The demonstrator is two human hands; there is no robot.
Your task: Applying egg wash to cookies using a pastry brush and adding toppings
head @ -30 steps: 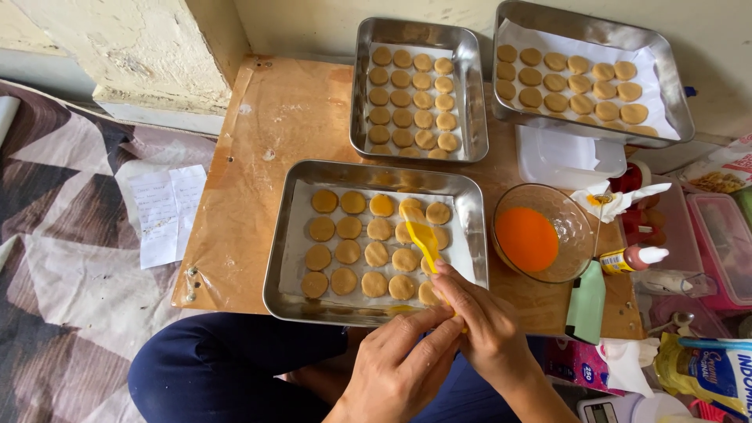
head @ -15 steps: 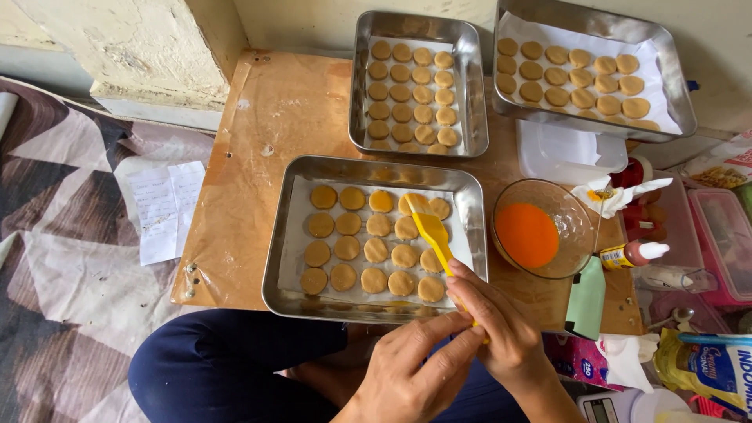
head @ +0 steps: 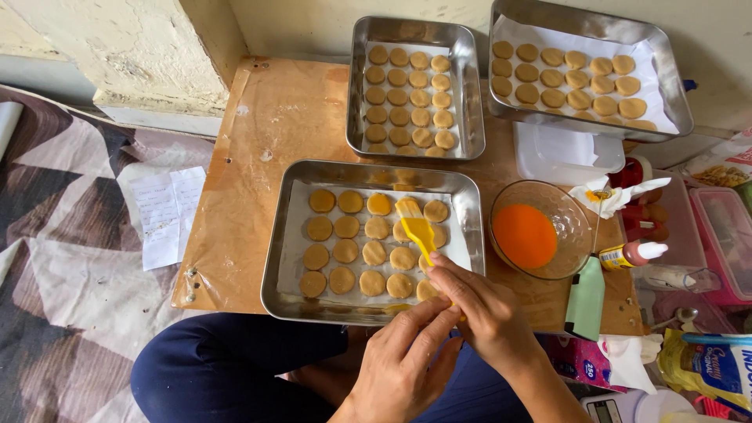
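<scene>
Since 1 second ago, yellow silicone pastry brush (head: pixel 416 228) shifted up-tray, head now on top-row cookies. Right hand (head: pixel 478 307) pinched closed on brush handle; left hand (head: pixel 409 364) curled just beside, fingertips touching right hand, holding nothing visible. Near steel baking tray (head: pixel 280 243) with round tan cookies (head: pixel 345 252) on white paper, on brown wooden board (head: pixel 270 125). Right of tray: clear glass bowl of orange egg wash (head: pixel 526 235). Farther back, 2 more filled steel trays (head: pixel 468 86). For a clean coat: light strokes, little wash, no pooling on paper.
</scene>
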